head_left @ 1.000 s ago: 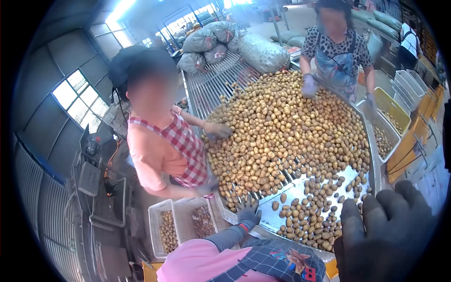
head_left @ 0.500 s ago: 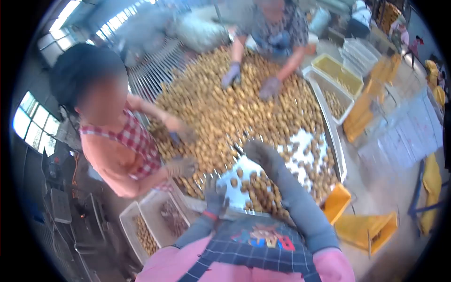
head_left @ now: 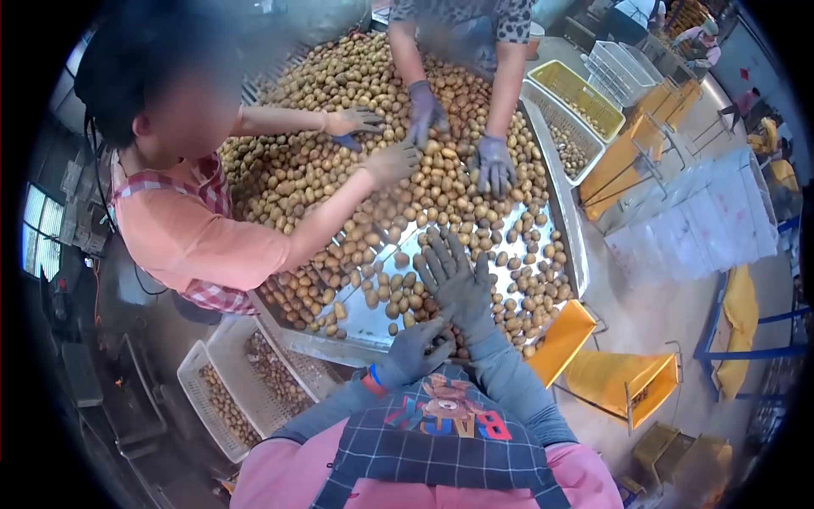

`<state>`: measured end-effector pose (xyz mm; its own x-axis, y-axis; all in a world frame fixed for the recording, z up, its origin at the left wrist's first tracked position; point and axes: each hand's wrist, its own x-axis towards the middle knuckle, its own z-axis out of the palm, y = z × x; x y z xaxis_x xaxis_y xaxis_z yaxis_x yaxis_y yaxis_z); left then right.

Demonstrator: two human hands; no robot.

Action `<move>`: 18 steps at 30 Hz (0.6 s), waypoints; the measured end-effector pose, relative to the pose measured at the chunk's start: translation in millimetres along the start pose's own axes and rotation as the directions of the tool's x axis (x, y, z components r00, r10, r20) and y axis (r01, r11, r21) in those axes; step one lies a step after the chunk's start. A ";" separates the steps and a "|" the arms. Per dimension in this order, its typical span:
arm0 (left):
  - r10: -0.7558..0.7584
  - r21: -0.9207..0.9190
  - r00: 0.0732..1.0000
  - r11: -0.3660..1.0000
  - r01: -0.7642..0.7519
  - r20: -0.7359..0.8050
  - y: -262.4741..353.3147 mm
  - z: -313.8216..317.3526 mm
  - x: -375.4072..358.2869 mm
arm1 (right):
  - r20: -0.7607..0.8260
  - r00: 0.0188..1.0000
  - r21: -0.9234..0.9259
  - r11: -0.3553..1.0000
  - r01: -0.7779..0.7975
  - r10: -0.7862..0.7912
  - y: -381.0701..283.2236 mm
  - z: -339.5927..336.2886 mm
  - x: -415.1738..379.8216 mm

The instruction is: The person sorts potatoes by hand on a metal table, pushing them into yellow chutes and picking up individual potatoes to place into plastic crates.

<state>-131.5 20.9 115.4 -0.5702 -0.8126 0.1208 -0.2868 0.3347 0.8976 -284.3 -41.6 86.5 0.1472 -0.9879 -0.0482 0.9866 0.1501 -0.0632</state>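
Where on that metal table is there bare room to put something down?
The clearest patch of the metal table lies left of the left hand, bordered by potatoes on either side. A smaller gap sits right of the right hand, among loose potatoes. The far part is crowded with potatoes and co-workers' hands.

A paned window (head_left: 41, 231) glows with daylight at the far left, and a blue-grey wall (head_left: 761, 58) rises at upper right. Grey floor (head_left: 657, 318) stretches across the right side, under a blue metal frame (head_left: 767, 350)
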 end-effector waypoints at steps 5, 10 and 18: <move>-0.143 -0.046 0.976 0.989 0.138 -0.164 -2.0 -7.5 9.9 | -0.020 1.000 0.023 1.000 -0.018 0.018 7.2 -16.9 -3.5; -0.197 0.108 0.980 0.975 0.196 -0.007 -7.6 -4.5 10.1 | -0.039 0.998 -0.074 0.996 -0.047 0.044 10.0 -17.5 -2.3; -0.131 0.214 0.989 0.970 0.115 0.061 -18.1 4.8 6.0 | -0.109 0.993 -0.074 0.995 -0.060 0.051 12.4 -15.2 -2.3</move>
<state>-133.4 12.3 97.9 -0.5739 -0.8185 -0.0241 -0.5083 0.3330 0.7942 -273.4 -36.8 70.7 0.1893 -0.9688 -0.1601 0.9682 0.2113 -0.1338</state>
